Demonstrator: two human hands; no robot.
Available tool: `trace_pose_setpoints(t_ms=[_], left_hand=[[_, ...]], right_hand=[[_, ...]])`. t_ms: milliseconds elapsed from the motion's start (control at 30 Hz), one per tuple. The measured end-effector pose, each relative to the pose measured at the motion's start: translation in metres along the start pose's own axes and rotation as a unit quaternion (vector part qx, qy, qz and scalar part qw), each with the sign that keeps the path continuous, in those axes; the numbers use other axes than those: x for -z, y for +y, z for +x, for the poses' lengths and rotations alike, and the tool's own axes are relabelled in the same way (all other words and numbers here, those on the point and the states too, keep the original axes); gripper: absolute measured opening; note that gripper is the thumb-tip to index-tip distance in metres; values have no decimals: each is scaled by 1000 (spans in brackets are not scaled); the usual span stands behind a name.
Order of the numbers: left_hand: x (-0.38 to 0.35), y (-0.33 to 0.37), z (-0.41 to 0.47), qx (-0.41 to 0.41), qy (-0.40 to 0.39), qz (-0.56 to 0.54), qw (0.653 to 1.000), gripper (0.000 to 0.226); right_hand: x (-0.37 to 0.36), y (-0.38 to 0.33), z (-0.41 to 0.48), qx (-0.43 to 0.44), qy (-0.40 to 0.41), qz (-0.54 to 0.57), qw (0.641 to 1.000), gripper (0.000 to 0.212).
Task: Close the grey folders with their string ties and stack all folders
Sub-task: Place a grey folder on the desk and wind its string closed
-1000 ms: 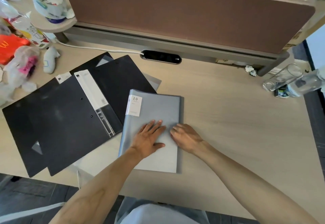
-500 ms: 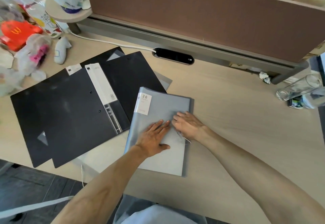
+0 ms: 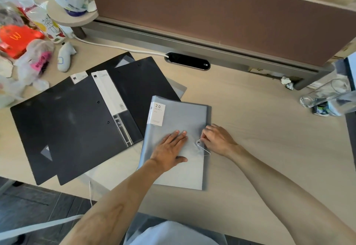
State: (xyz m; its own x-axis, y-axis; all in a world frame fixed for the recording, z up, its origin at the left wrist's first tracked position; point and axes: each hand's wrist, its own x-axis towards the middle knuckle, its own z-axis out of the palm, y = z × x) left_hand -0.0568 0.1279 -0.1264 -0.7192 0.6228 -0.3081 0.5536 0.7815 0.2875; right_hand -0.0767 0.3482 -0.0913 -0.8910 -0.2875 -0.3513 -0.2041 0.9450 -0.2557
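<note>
Grey folder [image 3: 179, 121] closed on counter [image 3: 260, 129], pressed by flat, empty left hand [image 3: 170, 151]; right hand [image 3: 217, 140] beside, pinching its string tie [image 3: 205, 150].

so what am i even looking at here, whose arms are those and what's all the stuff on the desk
There is no machine here: these are a person's two bare arms, filmed by a wide-angle camera worn on the head and looking down at a desk. The left hand lies flat on a closed grey folder, pressing it down. The right hand works at the folder's string tie, fingers pinched near its small round button; how firm that grip is cannot be told. To the left lie two open black folders, overlapping, with another grey one partly showing beneath. Bags and packaging sit at the far left, and a clear glass lies at the right.
</note>
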Motion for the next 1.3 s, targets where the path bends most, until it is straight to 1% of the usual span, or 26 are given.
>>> trace_pose_setpoints(t_ms=[100,300,433,567,633,833,867,967,1033,1133,1167,1300], left_hand=[[2,1,1,0,-2,1,1000,79],[2,2,1,5,-6,1,1000,78],[2,3,2,9,-9,5,1000,78],[1,4,2,14,-11,0,1000,78],[1,4,3,17,-12,-6,1000,77],[0,6,2,19,-14,-2,1000,77],[0,6,2,19,-15,0,1000,76],[-1,6,2,21,-22,-1,1000,77],[0,6,2,24,-29,-10,999,78],[3,7,3,31,-35,-38,998,76],[4,7,3,33,-36,-52,997,75],[8,1,4,37,-34,-110,993,67]], right_hand=[[-7,3,-3,-19,21,32,999,18],[-19,11,-20,5,48,51,998,18],[-26,12,-25,28,75,22,997,15],[-33,9,-27,60,96,-21,993,8],[-36,6,-28,61,100,-29,993,10],[-42,1,-34,33,110,-23,993,24],[-42,0,-35,29,111,-24,993,23],[-43,1,-37,15,115,-29,993,12],[-41,1,-37,-16,119,4,993,7],[-37,-1,-37,-88,101,91,987,14],[-37,0,-37,-100,91,111,985,15],[-35,4,-40,-92,59,125,986,14]])
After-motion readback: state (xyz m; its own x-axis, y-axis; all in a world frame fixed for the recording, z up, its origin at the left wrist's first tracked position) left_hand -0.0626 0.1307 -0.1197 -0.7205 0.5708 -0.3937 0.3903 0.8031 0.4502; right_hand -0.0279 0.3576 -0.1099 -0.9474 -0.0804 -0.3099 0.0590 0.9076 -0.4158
